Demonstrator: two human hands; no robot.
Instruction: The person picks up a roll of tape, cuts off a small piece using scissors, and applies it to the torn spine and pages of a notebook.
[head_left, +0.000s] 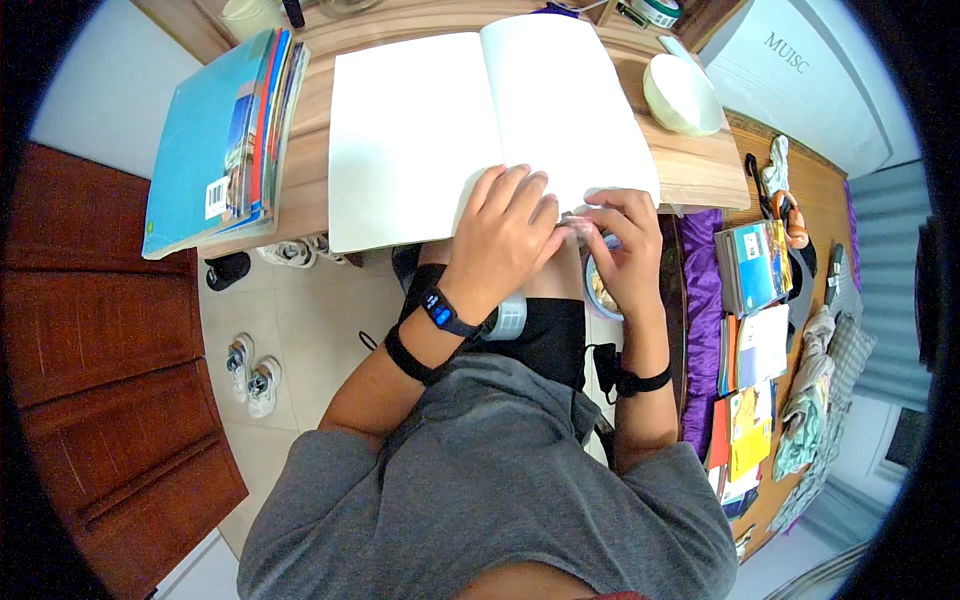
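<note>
A large book with blank white pages lies spread on the wooden desk in front of me. At its near edge, my left hand has its fingers bent over the lower page and its thumb reaching right. My right hand is at the lower right corner, fingers curled in a pinch. Between the thumbs and fingertips is a small, shiny, see-through piece, too small and blurred to name. A pale grey ring-like object, partly hidden by my left wrist, sits at my lap.
A stack of books stands at the desk's left end. A white bowl is at the right, near the desk edge. Below the desk is a round container. More books and clothes lie to the right; shoes on the floor left.
</note>
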